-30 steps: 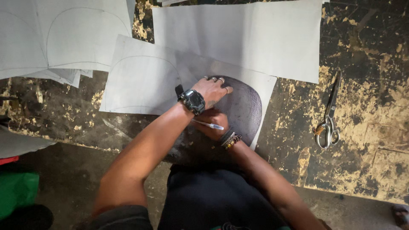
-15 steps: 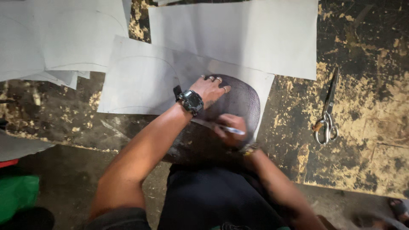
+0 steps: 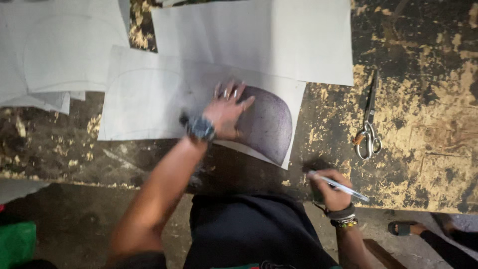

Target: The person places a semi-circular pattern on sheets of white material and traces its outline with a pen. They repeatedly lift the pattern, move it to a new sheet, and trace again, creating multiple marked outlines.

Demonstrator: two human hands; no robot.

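Observation:
My left hand (image 3: 227, 110), with a dark wristwatch, lies flat and blurred on a dark rounded template (image 3: 269, 122). The template rests on a white sheet of paper (image 3: 144, 94) that carries a faint curved outline. My right hand (image 3: 331, 189) is off the paper near the table's front edge and grips a white pen (image 3: 343, 187); beaded bracelets sit on that wrist.
A larger white sheet (image 3: 269, 37) lies behind, and more outlined sheets (image 3: 55, 50) are stacked at the left. Scissors (image 3: 368, 124) lie on the worn, paint-flecked table (image 3: 428, 109) to the right. A sandalled foot (image 3: 406, 228) shows at lower right, something green (image 3: 17, 244) at lower left.
My right hand has pulled the pen away from the template, down and to the right, to the table edge. My left hand has shifted left across the template and paper.

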